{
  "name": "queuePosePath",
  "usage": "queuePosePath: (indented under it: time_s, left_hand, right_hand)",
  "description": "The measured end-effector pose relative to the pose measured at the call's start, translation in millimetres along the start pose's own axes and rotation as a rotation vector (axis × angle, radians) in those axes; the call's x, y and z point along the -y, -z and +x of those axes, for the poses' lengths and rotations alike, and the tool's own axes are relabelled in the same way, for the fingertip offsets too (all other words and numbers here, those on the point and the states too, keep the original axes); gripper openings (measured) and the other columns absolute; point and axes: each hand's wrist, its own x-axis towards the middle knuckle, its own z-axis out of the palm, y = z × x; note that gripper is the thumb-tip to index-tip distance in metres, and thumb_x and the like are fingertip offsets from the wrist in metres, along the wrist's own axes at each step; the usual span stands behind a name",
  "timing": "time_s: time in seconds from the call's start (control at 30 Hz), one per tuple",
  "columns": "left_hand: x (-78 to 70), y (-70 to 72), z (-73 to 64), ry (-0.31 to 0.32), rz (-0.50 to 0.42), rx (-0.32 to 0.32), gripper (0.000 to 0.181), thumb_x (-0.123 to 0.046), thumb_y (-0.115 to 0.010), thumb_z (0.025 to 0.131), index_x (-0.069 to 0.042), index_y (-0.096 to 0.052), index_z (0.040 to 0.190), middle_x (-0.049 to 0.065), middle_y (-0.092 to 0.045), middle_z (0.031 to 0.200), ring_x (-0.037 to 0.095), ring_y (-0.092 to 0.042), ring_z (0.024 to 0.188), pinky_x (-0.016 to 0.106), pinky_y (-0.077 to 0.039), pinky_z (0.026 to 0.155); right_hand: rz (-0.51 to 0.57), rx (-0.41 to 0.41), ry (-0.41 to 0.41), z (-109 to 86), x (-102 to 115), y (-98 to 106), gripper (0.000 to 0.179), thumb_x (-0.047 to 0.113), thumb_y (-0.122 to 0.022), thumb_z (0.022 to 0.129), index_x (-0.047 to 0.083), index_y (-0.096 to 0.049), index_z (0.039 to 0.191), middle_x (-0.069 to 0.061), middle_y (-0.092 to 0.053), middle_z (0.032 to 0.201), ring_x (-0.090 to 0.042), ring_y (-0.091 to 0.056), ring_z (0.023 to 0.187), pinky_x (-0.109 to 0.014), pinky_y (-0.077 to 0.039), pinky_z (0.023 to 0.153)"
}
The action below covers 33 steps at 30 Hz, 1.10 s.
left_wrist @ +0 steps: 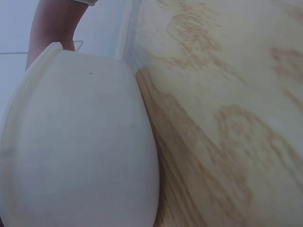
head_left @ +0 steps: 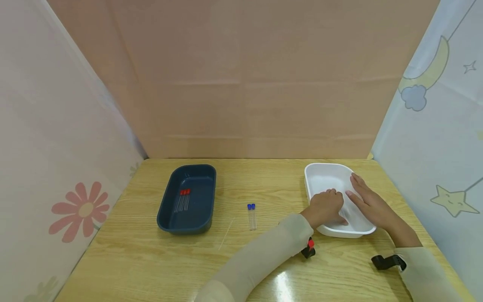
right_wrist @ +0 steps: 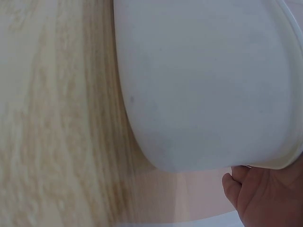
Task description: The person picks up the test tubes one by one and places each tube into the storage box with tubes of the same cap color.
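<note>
My left hand (head_left: 326, 206) reaches into the white tray (head_left: 320, 168), its back upward and its fingers bent down toward the tray floor. Whether a tube is between those fingers I cannot tell. At the tray's right side, my right hand (head_left: 371, 205) leans in over the rim with straight fingers; part of this right hand (right_wrist: 267, 196) also shows beyond the tray wall (right_wrist: 203, 85) in the right wrist view. In the left wrist view the tray's outer wall (left_wrist: 90, 137) hides the left hand. Two blue-capped glass tubes (head_left: 252, 217) lie side by side on the table, left of the tray.
A dark blue tray (head_left: 205, 167) stands on the left part of the wooden table (head_left: 143, 260), with three red-capped tubes (head_left: 183, 201) lying in it. A tan backdrop (head_left: 241, 84) closes the far edge; patterned sheets (head_left: 445, 138) flank both sides.
</note>
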Motion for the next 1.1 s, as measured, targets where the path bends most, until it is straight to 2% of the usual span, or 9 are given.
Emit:
queuePosePath:
  time_s: [0.13,0.3,0.47,0.57,0.7,0.83,0.97,1.1]
  left_hand:
    - [-0.1,0.3,-0.1,-0.006,0.001,0.008,0.074,-0.072,-0.075,0.075,-0.028,-0.059,0.132,-0.013,-0.058,0.131,0.002,-0.057,0.115,0.023,-0.054,0.081]
    - [-0.1,1.5,-0.4,-0.007,0.004,0.021,0.077,-0.072,-0.075,0.074,-0.03,-0.057,0.137,-0.014,-0.056,0.137,0.002,-0.056,0.122,0.024,-0.054,0.084]
    - [0.0,2.6,-0.5,-0.017,-0.004,0.031,0.081,-0.071,-0.075,0.074,-0.03,-0.054,0.141,-0.015,-0.053,0.142,0.002,-0.053,0.126,0.025,-0.054,0.086]
    - [0.3,3.1,-0.8,-0.04,-0.018,0.036,0.084,-0.072,-0.074,0.074,-0.031,-0.053,0.144,-0.015,-0.051,0.144,0.001,-0.051,0.128,0.024,-0.054,0.086]
    - [2.0,5.8,-1.4,-0.082,-0.014,0.012,0.084,-0.075,-0.071,0.074,-0.03,-0.054,0.143,-0.016,-0.054,0.136,-0.001,-0.054,0.119,0.023,-0.054,0.081]
    - [7.1,11.3,-3.6,-0.096,-0.025,-0.026,0.079,-0.075,-0.069,0.075,-0.03,-0.058,0.139,-0.017,-0.057,0.13,0.0,-0.057,0.113,0.023,-0.054,0.079]
    - [14.2,17.6,-7.4,-0.111,-0.05,-0.06,0.067,-0.072,-0.071,0.076,-0.029,-0.062,0.126,-0.016,-0.058,0.124,0.002,-0.059,0.102,0.022,-0.053,0.075]
    - [19.9,23.7,-12.4,-0.121,-0.036,-0.076,0.074,-0.074,-0.068,0.077,-0.027,-0.059,0.133,-0.013,-0.054,0.141,0.002,-0.058,0.116,0.022,-0.053,0.086]
  right_hand:
    - [0.001,0.006,-0.006,-0.1,0,0,0.064,0.022,-0.045,0.11,-0.01,-0.016,0.157,-0.027,-0.004,0.166,-0.051,-0.004,0.151,-0.016,0.005,0.113]
    - [0.002,0.015,-0.019,-0.4,0,0,0.064,0.023,-0.045,0.11,-0.009,-0.015,0.157,-0.029,-0.004,0.166,-0.05,-0.002,0.151,-0.03,0.005,0.121]
    - [-0.002,0.018,-0.021,-0.3,0,0,0.064,0.023,-0.044,0.11,-0.009,-0.014,0.157,-0.029,-0.004,0.166,-0.049,-0.001,0.151,-0.031,0.005,0.121]
    - [0.007,0.016,-0.028,-0.3,0,0,0.065,0.023,-0.044,0.11,-0.009,-0.015,0.157,-0.028,-0.004,0.166,-0.049,-0.001,0.151,-0.044,0.003,0.123]
    - [0.019,0.015,-0.028,0.1,1,1,0.065,0.023,-0.045,0.11,-0.01,-0.015,0.157,-0.029,-0.005,0.165,-0.051,-0.002,0.151,-0.063,-0.001,0.119]
    - [0.021,0.019,-0.022,-0.1,1,1,0.064,0.023,-0.044,0.11,-0.011,-0.015,0.157,-0.031,-0.005,0.165,-0.053,-0.003,0.15,-0.064,-0.001,0.119]
    - [0.013,0.016,-0.018,0.0,1,1,0.064,0.022,-0.044,0.11,-0.012,-0.015,0.156,-0.032,-0.006,0.164,-0.053,-0.003,0.15,-0.061,0.0,0.12]
    - [0.014,0.017,-0.024,0.6,1,1,0.064,0.023,-0.043,0.11,-0.011,-0.015,0.156,-0.031,-0.004,0.165,-0.052,-0.002,0.15,-0.064,-0.001,0.119]
